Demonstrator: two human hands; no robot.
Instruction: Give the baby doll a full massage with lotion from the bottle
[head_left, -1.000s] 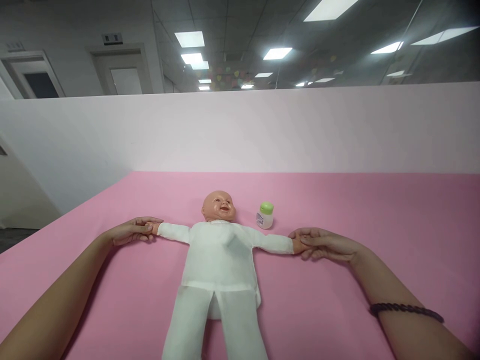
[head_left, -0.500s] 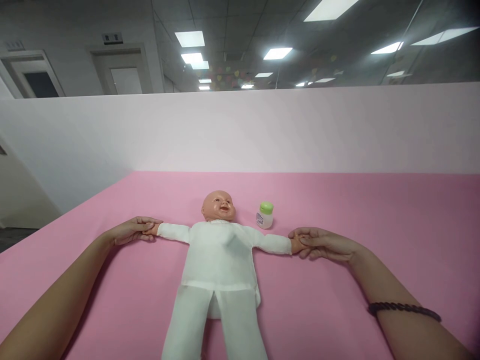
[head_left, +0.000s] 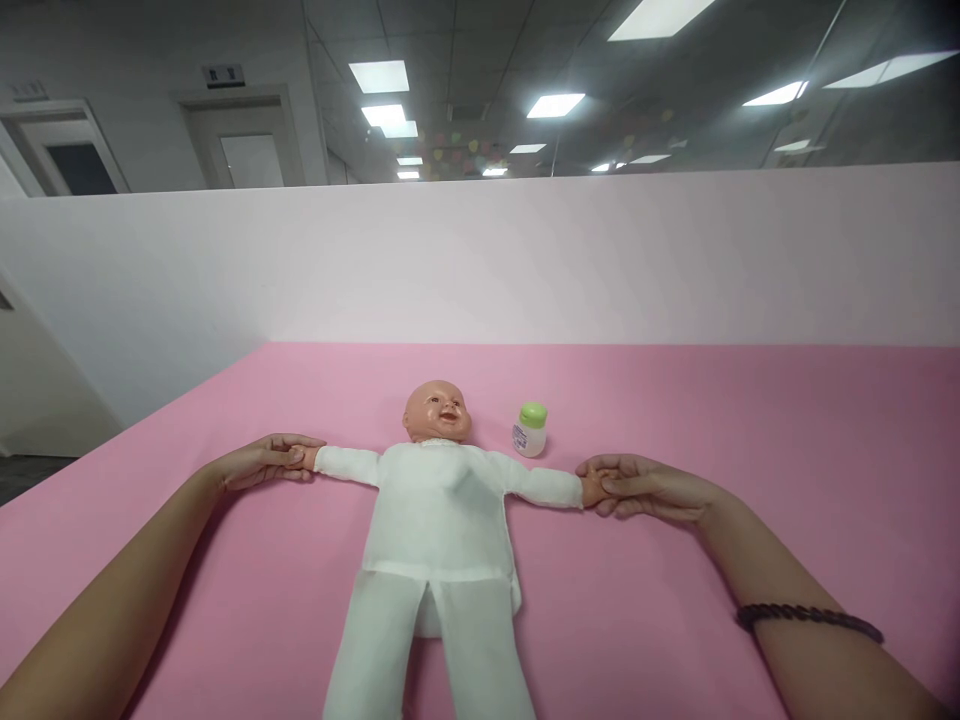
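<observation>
On pink surface (head_left: 750, 420) — white-clad doll (head_left: 442, 510), face up, head (head_left: 437, 410) toward far edge. Toward left edge, left hand (head_left: 259, 463), half-closed, pinching doll's hand (head_left: 305, 458); opposite, right hand (head_left: 651, 488) likewise pinching doll's other hand (head_left: 592, 490). Beside head, green-lidded jar (head_left: 531, 432) — label seemingly printed, unreadable.

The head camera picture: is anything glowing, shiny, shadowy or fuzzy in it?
In the head view, the ceiling lights glow brightly; same view, the doll's head has little shiny spots; head view again, a soft shadow on the pink surface edges the left arm, and the colored shapes far back look fuzzy.
</observation>
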